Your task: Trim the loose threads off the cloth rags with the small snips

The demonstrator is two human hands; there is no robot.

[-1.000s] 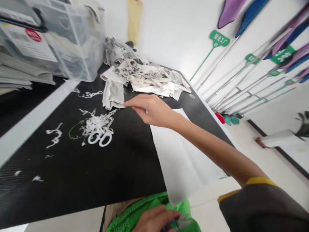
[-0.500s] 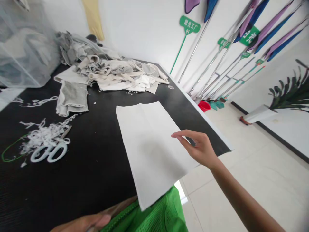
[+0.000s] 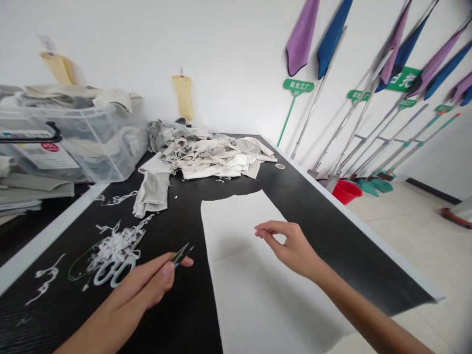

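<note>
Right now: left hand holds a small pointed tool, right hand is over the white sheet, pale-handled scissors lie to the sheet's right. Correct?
Not quite: the head view shows the pale-handled scissors to the left of the white sheet, at the thread pile. The rest holds: left hand on the small pointed tool, right hand over the sheet.
</note>
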